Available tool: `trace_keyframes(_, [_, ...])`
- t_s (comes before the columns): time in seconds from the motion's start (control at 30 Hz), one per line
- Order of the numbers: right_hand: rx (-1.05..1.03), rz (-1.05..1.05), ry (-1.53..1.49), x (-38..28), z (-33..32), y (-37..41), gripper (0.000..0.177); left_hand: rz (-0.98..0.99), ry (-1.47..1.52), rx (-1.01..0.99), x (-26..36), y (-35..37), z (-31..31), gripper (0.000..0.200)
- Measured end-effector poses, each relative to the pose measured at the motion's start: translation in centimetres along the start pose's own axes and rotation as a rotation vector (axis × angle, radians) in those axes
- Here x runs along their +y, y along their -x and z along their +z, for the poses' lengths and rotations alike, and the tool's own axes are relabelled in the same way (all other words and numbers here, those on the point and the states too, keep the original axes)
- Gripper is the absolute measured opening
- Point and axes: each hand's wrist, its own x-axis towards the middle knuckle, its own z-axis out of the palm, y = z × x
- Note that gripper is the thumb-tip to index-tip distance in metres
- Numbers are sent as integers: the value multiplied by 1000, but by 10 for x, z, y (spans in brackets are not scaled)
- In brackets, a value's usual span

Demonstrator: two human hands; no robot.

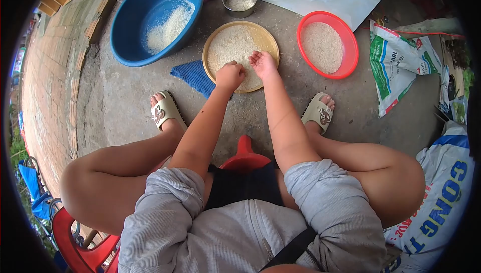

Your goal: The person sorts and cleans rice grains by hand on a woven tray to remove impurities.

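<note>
A round tan tray (268, 37) on the ground holds a spread layer of white rice grains (230, 45). Over its near left part is my left hand (230, 75), fingers curled closed and their tips hidden from me. Just to the right, my right hand (263, 64) is turned partly palm up above the tray. Its fingers are loosely bent and apart, with nothing visible in the palm. A blue ribbed cloth (194, 76) lies by the tray's left edge, partly tucked under it.
A large blue basin (125, 27) with rice stands at the upper left. Behind the tray is a metal bowl (239, 1) of rice; right of it, a red basin (352, 47) of rice. Printed sacks (393, 67) lie on the right. A red stool (244, 155) is beneath me.
</note>
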Motion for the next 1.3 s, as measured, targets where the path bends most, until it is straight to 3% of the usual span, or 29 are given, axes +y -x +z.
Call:
trace_keyframes(0.17, [-10,3,16,1,1,0,30,-7,-2,-18,-3,-6,-3,12])
trace_keyframes(0.3, [-14,-8,92,3,1,-4,30,-96,316,61,-19,-23,-16,15])
trace_keyframes(0.4, [-79,34,177,3,17,10,30,-153,566,-32,-13,-38,-42,15])
trace_keyframes(0.57, [-112,84,49,5,31,14,27,46,443,-17,-2,-42,-59,17])
trace_keyframes(0.67, [-114,107,41,5,23,7,25,-39,385,-27,-19,-33,-55,18])
trace_keyframes(0.73, [-107,120,52,3,17,3,24,-60,297,-265,-31,-22,-55,19])
trace_keyframes(0.83, [-55,118,15,2,7,-1,24,-97,218,-363,-51,-4,-49,17])
trace_keyframes(1.3, [-21,104,-120,9,-4,1,22,-170,-17,-330,-35,13,-32,22])
